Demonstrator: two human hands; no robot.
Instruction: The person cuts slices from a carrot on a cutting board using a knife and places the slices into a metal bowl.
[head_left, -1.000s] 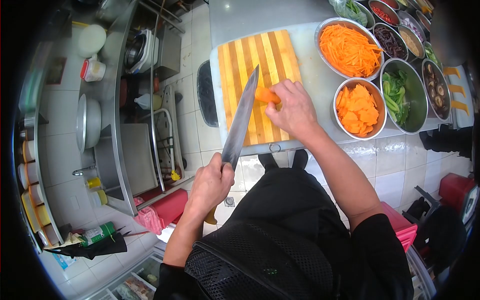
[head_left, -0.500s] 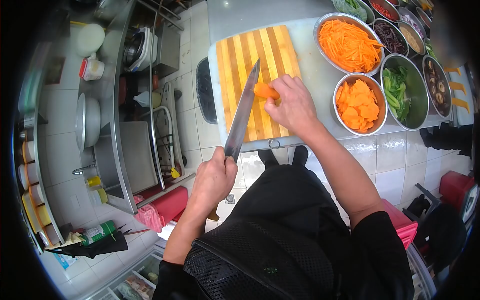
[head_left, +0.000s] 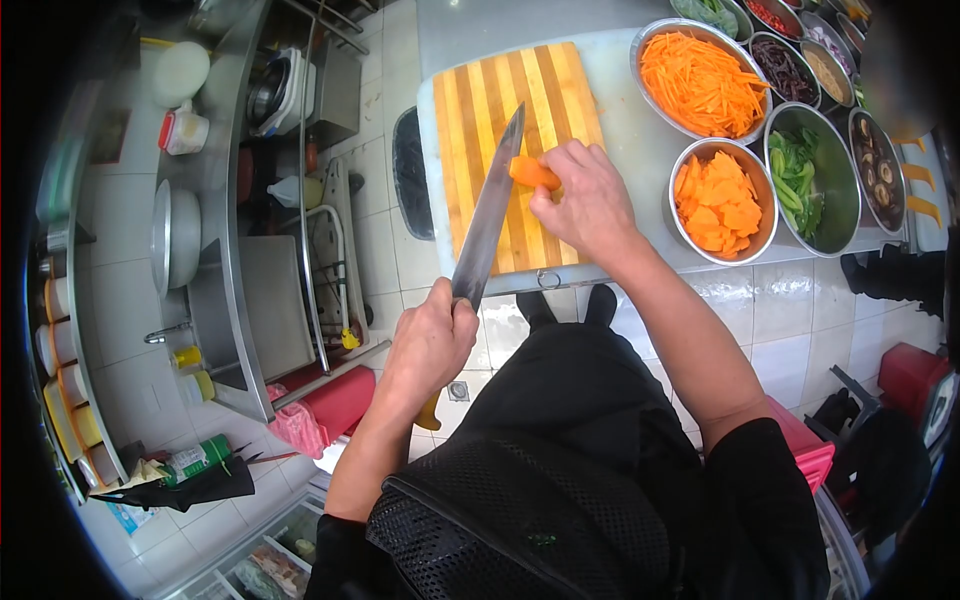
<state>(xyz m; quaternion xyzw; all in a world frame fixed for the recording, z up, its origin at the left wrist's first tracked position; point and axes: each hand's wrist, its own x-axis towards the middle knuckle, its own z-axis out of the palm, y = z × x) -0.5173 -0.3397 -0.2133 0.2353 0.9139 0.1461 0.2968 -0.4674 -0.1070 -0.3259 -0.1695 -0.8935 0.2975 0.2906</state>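
A striped wooden cutting board (head_left: 465,110) lies on a larger pale board. My left hand (head_left: 432,340) is closed around a large knife (head_left: 490,215), whose blade points up and away over the wooden board. Just right of the blade, my right hand (head_left: 585,200) grips a short orange carrot piece (head_left: 532,172) by its right end, above the striped surface. Whether the blade touches the carrot is hard to tell. Right of the boards are a bowl of shredded carrot (head_left: 700,85) and a smaller bowl of carrot slices (head_left: 718,205).
Farther right stand a bowl of green leaves (head_left: 795,180), a bowl of dark mushrooms (head_left: 878,175) and several smaller bowls. A metal ring (head_left: 548,280) hangs at the board's near edge. On the left is a steel rack (head_left: 235,260). Someone's dark-clothed leg (head_left: 900,278) shows at the far right.
The boards and bowls sit slightly higher in view. Both hands keep their holds, and the knife and carrot piece have shifted only slightly.
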